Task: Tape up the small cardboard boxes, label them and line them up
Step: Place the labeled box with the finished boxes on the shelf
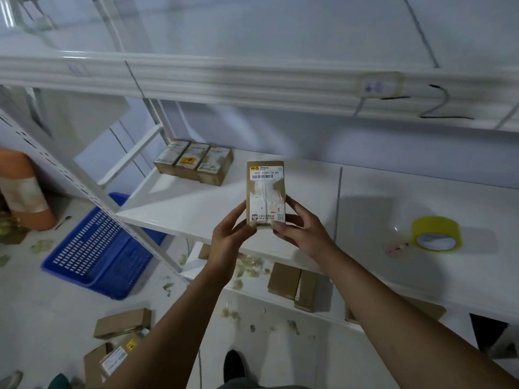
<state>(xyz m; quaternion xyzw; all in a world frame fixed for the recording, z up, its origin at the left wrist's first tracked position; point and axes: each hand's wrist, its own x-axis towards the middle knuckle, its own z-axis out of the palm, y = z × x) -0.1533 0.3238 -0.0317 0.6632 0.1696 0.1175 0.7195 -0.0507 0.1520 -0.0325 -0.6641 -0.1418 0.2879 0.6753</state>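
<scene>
Three small cardboard boxes (193,164) stand touching in a row at the back left of the white shelf (179,209), labels up. Judging by that, the step in hand is adding the next one to the line. The left hand (227,240) pinches the lower left corner of the labelled box (265,192) between thumb and fingers, and the right hand (300,234) grips the lower right corner the same way. The box is held upright in the air over the front of the shelf, apart from the row, with its barcode label facing the camera. The label looks creased in the middle, so it would be wise to smooth it outward with a thumb first. Then turn the box to match the others and set it down against the row's right end, fronts flush. The yellow tape roll (436,234) lies well to the right, untouched.
</scene>
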